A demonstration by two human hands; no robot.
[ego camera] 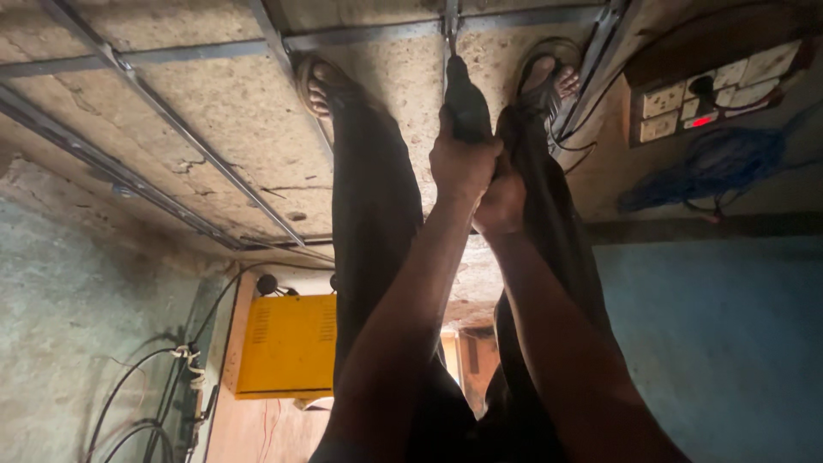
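Dark power tool [465, 107], blunt and dusty, stands between the person's sandalled feet, its tip pressed to a metal strip [523, 19] on the concrete floor. Left hand [461, 163] and right hand [501, 201] both clamp its grip. Strips look laid; fixing seems underway.

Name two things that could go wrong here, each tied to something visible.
1. Both hands, left hand and right hand, grip the dark tool between sandalled feet; a slip might hit toes.
2. Loose cables by the socket board could perhaps snag or trip.
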